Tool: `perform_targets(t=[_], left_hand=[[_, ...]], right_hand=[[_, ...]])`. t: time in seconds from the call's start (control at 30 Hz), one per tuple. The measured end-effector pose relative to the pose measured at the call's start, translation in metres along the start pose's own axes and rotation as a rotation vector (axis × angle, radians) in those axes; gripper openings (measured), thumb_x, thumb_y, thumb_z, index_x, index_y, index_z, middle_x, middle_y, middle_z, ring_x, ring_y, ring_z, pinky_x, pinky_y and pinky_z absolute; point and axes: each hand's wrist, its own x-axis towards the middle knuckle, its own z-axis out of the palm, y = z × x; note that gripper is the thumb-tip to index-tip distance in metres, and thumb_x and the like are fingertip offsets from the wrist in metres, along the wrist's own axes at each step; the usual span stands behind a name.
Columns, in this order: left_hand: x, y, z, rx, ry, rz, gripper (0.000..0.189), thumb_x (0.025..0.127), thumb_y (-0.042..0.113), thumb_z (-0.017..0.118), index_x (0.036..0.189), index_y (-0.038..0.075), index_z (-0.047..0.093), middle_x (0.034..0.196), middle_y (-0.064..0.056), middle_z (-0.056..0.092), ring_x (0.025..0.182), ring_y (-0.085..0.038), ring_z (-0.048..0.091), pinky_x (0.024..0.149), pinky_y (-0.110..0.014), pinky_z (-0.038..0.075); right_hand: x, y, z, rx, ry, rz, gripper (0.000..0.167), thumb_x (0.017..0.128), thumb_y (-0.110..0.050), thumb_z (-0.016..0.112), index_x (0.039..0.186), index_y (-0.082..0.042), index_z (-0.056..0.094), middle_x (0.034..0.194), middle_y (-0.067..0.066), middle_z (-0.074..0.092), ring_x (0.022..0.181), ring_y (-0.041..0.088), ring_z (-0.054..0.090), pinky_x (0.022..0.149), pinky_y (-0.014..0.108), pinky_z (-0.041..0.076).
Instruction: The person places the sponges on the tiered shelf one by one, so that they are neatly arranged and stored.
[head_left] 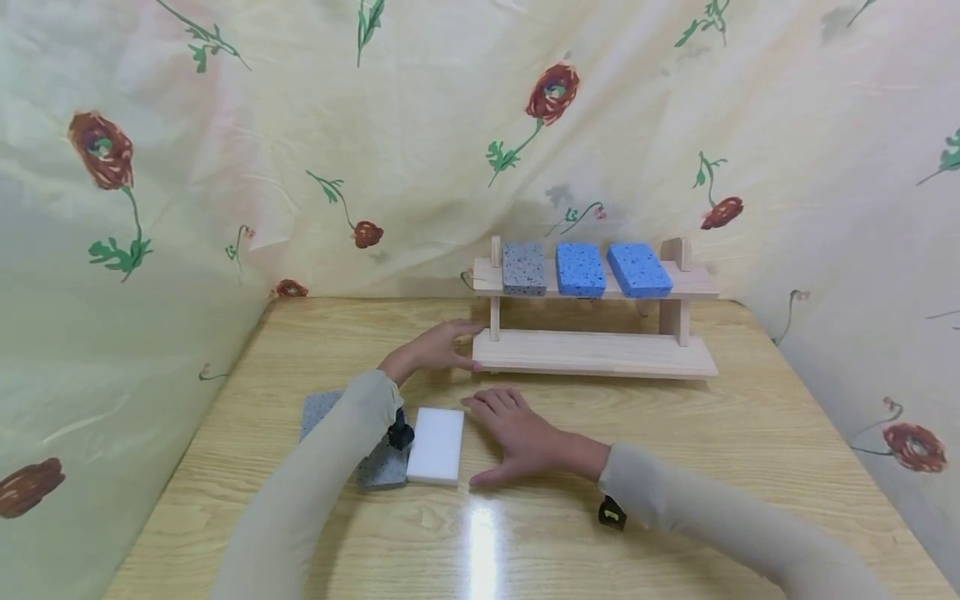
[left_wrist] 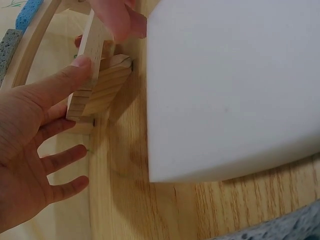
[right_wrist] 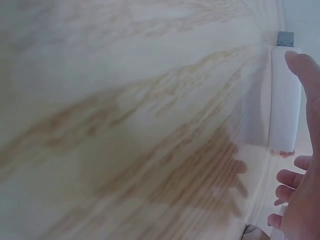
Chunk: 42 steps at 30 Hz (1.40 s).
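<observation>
At the left end of a small two-tier wooden shelf (head_left: pixel 592 352), my left hand (head_left: pixel 437 348) pinches the lower board between thumb and index finger. The left wrist view shows its other fingers spread free. My right hand (head_left: pixel 521 437) is open over the table, thumb and fingers apart, just right of a white foam sponge (head_left: pixel 437 446). That sponge lies flat beside a speckled grey sponge (head_left: pixel 384 468), which is partly hidden by the left sleeve. Another grey sponge (head_left: pixel 318 408) shows behind that forearm.
On the upper board sit a grey sponge (head_left: pixel 524 268) and two blue sponges, one in the middle (head_left: pixel 580 269) and one tilted blue sponge (head_left: pixel 640 269) to the right. A flowered curtain (head_left: pixel 420 150) encloses the wooden table (head_left: pixel 712 442) at the back and sides.
</observation>
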Motion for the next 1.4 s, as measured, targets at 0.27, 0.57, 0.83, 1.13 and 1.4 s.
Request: perform_targets(t=[0.27, 0.57, 0.83, 1.13, 1.4], left_hand=[[-0.001, 0.001, 0.002, 0.005, 0.004, -0.001, 0.081, 0.093, 0.034, 0.076, 0.157, 0.004, 0.037, 0.165, -0.020, 0.030, 0.156, -0.037, 0.023, 0.128, -0.051, 0.022], [0.000, 0.001, 0.002, -0.008, 0.004, -0.012, 0.082, 0.093, 0.035, 0.076, 0.157, 0.005, 0.037, 0.166, -0.020, 0.029, 0.156, -0.036, 0.022, 0.128, -0.050, 0.022], [0.000, -0.001, 0.002, -0.022, 0.004, -0.014, 0.082, 0.093, 0.036, 0.076, 0.158, 0.005, 0.036, 0.166, -0.019, 0.029, 0.156, -0.036, 0.022, 0.128, -0.051, 0.022], [-0.002, 0.002, 0.000, -0.024, -0.006, -0.013, 0.081, 0.094, 0.034, 0.075, 0.158, 0.007, 0.035, 0.167, -0.016, 0.029, 0.157, -0.035, 0.022, 0.128, -0.050, 0.022], [-0.002, 0.002, 0.000, -0.026, -0.008, -0.017, 0.081, 0.094, 0.034, 0.075, 0.159, 0.007, 0.035, 0.167, -0.017, 0.028, 0.157, -0.035, 0.021, 0.128, -0.050, 0.022]], right_hand=[[0.004, -0.002, 0.002, -0.024, -0.004, -0.011, 0.112, 0.077, -0.076, 0.070, 0.156, -0.006, 0.033, 0.151, 0.012, 0.043, 0.141, 0.029, 0.040, 0.117, 0.057, 0.034], [0.008, -0.007, 0.001, -0.010, -0.011, -0.015, 0.114, 0.076, -0.077, 0.071, 0.156, -0.005, 0.032, 0.148, 0.012, 0.044, 0.139, 0.029, 0.041, 0.114, 0.057, 0.035], [0.011, -0.007, 0.002, -0.022, -0.033, 0.012, 0.115, 0.076, -0.078, 0.070, 0.156, -0.005, 0.032, 0.148, 0.011, 0.044, 0.139, 0.027, 0.040, 0.116, 0.055, 0.034], [0.014, -0.011, 0.003, -0.007, -0.051, 0.019, 0.114, 0.075, -0.081, 0.068, 0.155, -0.007, 0.033, 0.145, 0.009, 0.047, 0.136, 0.027, 0.042, 0.116, 0.058, 0.035], [0.015, -0.010, 0.011, -0.053, -0.047, 0.041, 0.114, 0.075, -0.086, 0.062, 0.154, -0.008, 0.034, 0.142, 0.006, 0.048, 0.133, 0.023, 0.043, 0.115, 0.055, 0.036]])
